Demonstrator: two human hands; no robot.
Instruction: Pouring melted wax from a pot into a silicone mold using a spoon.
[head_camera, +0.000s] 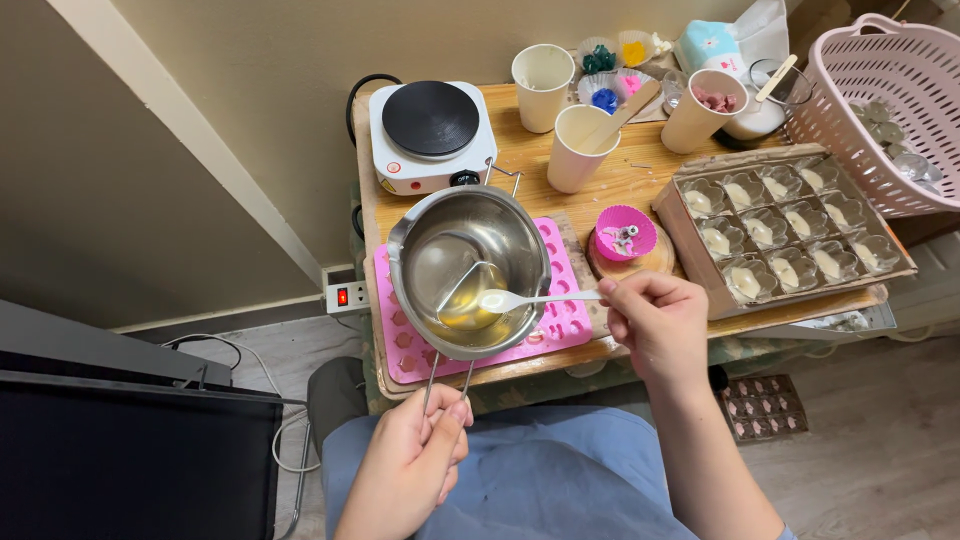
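My left hand (408, 462) grips the wire handle of a small steel melting pot (462, 262), tilted over a pink silicone mould mat (560, 325). A little pale yellow liquid (465, 315) pools at the pot's near side. My right hand (655, 320) pinches a white plastic spoon (520, 298), its bowl resting inside the pot above the liquid. Just right of the pot, a pink cupcake liner (625, 232) with a wick holder sits on a wooden coaster.
A white hot plate (430, 135) stands at the back left of the small wooden table (640, 175). Paper cups (580, 148), small dye dishes, a cardboard tray of filled clear moulds (780, 235) and a pink basket (880, 100) crowd the right. A power strip (345, 296) lies below.
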